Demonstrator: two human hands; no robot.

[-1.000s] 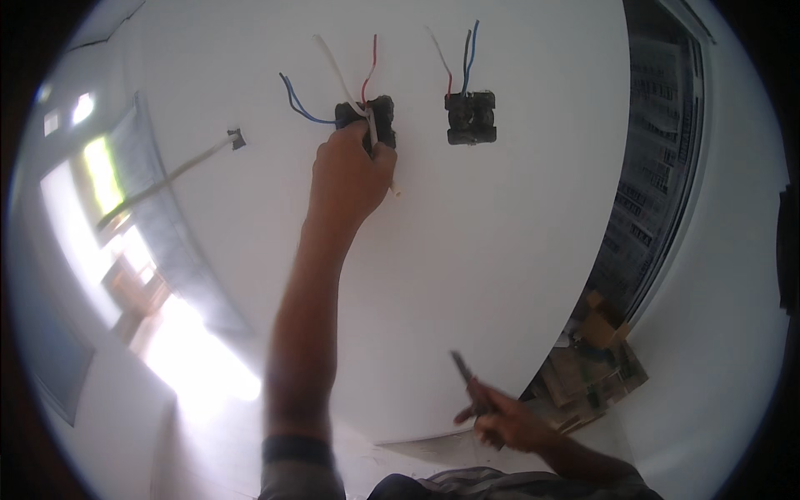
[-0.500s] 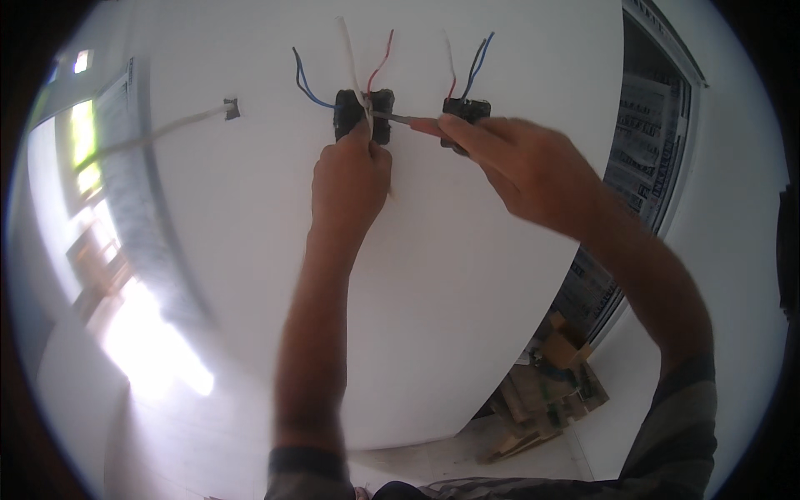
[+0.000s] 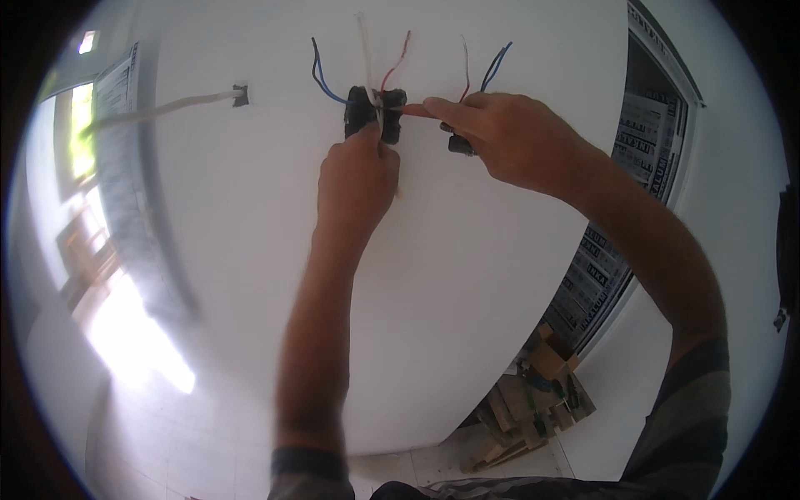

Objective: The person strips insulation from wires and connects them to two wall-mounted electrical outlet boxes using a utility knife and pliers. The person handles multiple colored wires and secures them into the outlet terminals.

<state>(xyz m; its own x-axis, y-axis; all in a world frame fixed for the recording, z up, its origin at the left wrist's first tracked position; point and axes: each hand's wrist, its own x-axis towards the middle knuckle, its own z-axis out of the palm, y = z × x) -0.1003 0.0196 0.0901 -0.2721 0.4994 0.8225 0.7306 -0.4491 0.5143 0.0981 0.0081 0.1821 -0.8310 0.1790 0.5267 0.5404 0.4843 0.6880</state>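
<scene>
A black wall box (image 3: 375, 112) sits in a white wall (image 3: 467, 275), with a blue wire (image 3: 321, 79), a white wire (image 3: 365, 50) and a red wire (image 3: 398, 62) sticking out of it. My left hand (image 3: 358, 175) is raised to the box's lower edge and pinches the white wire. My right hand (image 3: 508, 137) reaches in from the right, gripping a thin tool (image 3: 410, 109) whose tip touches the box. A second black box (image 3: 460, 143), with red and blue wires (image 3: 496, 67), is partly hidden behind my right hand.
A pale cable (image 3: 167, 107) runs left from a small hole (image 3: 240, 94) in the wall. A bright window (image 3: 79, 133) is at the left. At the right a door opening (image 3: 650, 142) shows stacked material. Cardboard and wood scraps (image 3: 533, 392) lie on the floor.
My right hand came up from near my waist with the tool and now has its tip at the left box. My left hand stayed at the box.
</scene>
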